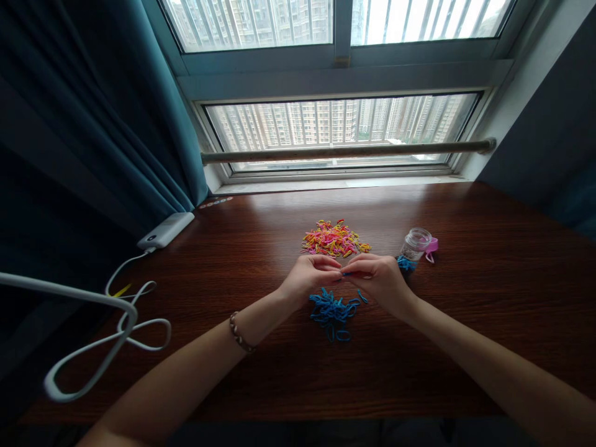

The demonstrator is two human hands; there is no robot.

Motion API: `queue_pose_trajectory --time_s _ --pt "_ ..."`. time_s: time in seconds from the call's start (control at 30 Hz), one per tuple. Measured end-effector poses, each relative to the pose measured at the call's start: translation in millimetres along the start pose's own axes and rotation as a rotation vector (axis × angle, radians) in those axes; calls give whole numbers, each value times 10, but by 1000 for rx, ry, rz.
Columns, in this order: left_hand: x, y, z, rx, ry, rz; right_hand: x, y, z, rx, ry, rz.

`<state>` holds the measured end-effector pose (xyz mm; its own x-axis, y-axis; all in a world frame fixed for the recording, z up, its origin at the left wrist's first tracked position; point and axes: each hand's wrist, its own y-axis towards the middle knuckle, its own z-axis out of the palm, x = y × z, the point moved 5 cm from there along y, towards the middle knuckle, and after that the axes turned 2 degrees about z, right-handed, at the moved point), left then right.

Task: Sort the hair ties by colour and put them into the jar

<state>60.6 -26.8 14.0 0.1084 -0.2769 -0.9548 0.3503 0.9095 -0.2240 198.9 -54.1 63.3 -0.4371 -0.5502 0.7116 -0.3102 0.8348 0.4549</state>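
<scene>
My left hand (316, 276) and my right hand (382, 276) meet fingertip to fingertip over the table. Pinched between them is a small blue rubber band (345, 274), mostly covered by the fingers. Just below my hands lies a loose pile of blue rubber bands (331, 307), with a few strays at its edges. Beyond my fingers sits a heap of pink, yellow and red rubber bands (333, 238). Beside my right hand a small clear jar (413, 244) stands with blue bands in its bottom, partly hidden by that hand.
A pink lid (432, 246) is right behind the jar. On the left, a white power bank (166, 231) with a looped white cable (133, 310) lies by the blue curtain (116, 112). The wooden table (488, 298) reaches back to a window with a metal rail (349, 152).
</scene>
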Motion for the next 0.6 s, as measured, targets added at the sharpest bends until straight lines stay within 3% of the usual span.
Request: queue_pose_trajectory --time_s 0.13,0.33,0.43,0.6 --pt "23 12 31 105 -21 -123 6 10 4 99 -85 -11" --pt "-14 -44 136 163 16 -81 110 -28 -103 112 -217 4" --pt "-40 -78 196 202 -15 -65 193 -19 -437 34 -218 27" --pt "-59 -77 200 168 -21 -68 212 71 -1342 -241 -256 44"
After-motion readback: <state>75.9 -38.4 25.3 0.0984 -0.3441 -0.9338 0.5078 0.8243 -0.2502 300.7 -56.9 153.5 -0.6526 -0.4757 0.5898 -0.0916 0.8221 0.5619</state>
